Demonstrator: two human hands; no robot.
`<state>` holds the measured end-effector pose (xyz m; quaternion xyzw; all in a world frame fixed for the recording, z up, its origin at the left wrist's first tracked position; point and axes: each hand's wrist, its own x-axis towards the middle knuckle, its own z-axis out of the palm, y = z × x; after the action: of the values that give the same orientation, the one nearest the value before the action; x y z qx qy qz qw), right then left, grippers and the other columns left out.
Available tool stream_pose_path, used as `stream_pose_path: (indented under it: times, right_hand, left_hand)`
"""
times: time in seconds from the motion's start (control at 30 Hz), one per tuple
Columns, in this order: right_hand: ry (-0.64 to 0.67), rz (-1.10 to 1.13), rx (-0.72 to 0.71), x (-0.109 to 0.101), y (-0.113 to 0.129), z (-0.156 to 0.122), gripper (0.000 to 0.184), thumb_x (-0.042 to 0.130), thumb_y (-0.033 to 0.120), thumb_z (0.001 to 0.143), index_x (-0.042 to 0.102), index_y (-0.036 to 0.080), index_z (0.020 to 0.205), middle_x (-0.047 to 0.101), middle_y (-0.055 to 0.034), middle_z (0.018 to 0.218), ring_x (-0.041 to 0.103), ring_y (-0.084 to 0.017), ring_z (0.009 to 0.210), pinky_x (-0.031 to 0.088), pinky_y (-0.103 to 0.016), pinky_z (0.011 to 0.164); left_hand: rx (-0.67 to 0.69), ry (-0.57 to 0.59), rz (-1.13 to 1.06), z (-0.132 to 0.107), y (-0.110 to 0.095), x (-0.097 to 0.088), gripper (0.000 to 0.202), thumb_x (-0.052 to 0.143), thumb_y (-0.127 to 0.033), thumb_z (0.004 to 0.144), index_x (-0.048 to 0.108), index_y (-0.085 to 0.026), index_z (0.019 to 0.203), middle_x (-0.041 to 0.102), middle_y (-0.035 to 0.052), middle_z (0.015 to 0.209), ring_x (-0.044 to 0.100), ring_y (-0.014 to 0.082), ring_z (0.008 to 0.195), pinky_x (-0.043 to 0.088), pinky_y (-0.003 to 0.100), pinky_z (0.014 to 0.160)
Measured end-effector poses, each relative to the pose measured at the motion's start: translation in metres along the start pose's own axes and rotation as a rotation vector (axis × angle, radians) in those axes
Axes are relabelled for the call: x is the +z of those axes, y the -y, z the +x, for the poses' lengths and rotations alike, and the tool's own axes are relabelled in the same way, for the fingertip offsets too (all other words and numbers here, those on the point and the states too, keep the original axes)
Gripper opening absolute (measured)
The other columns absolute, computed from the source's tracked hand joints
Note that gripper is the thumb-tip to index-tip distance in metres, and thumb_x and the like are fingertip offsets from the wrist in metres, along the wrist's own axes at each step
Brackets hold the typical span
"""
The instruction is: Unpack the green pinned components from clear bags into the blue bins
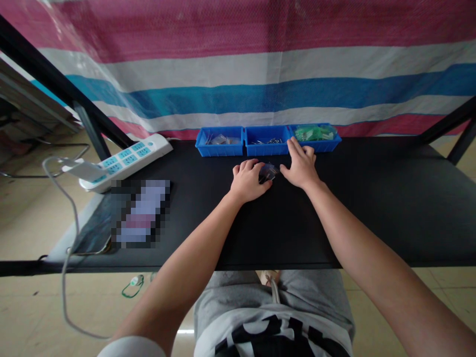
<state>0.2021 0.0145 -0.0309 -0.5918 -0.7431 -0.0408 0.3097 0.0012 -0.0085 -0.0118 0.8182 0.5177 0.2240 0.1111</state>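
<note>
My left hand [249,181] rests on the black tabletop. Its thumb and fingers curl round the near side of a small clear plastic bag [269,172] with thin, small pieces in it. Right of the bag, my right hand [302,162] is open, fingers apart and stretched toward the bins; nothing shows in it. Its fingertips reach the front where the middle blue bin [262,149] and the right blue bin [323,146] meet. Thin metal pieces [274,141] lie in the middle bin. Green packets [316,132] fill the right one.
The left blue bin [219,150] holds clear small bags [225,140]. A white power strip [128,161] with a plugged-in charger and grey cable [76,218] is at the left, near a blurred-out phone [143,213]. A striped sheet [260,94] hangs behind the black table [390,208].
</note>
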Motion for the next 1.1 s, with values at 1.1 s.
stream_pose_path:
  times: [1.1]
  right_hand:
    - [0.1,0.393,-0.276,-0.023,0.037,-0.007,0.027,0.053,0.033,0.09,0.067,0.018,0.108,0.07,-0.0101,0.107,0.06,-0.026,0.102,0.049,-0.043,0.093]
  left_hand:
    - [0.036,-0.271,-0.295,0.005,-0.005,-0.013,0.022,0.051,-0.03,0.093,0.072,-0.023,0.094,0.074,0.0043,0.106,0.063,0.0198,0.107,0.039,0.039,0.097]
